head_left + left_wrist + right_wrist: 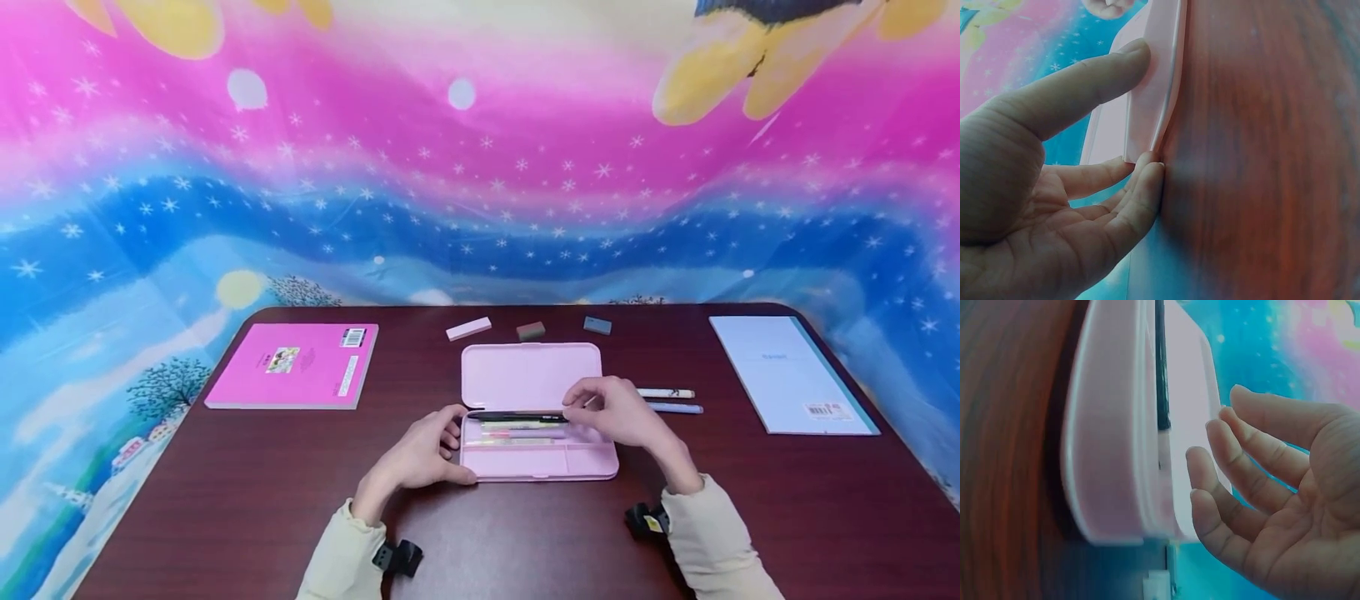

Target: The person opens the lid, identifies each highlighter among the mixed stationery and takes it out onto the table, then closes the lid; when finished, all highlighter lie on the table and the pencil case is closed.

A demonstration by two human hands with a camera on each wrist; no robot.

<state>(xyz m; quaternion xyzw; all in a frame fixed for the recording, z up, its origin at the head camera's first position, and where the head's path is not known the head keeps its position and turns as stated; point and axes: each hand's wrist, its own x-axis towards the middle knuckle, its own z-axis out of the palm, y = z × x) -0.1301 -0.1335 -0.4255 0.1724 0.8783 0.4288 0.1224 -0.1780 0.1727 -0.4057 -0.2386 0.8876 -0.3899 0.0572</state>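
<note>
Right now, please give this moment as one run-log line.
left hand: grips pink pencil case | right hand: holds nothing, near black pen | lid: open

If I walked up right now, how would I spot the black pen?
On the dark wooden table, find the open pink pencil case near the middle. Just in front of its lid, running lengthwise, is the pen. It is black; the neighbouring pens are pale.
</note>
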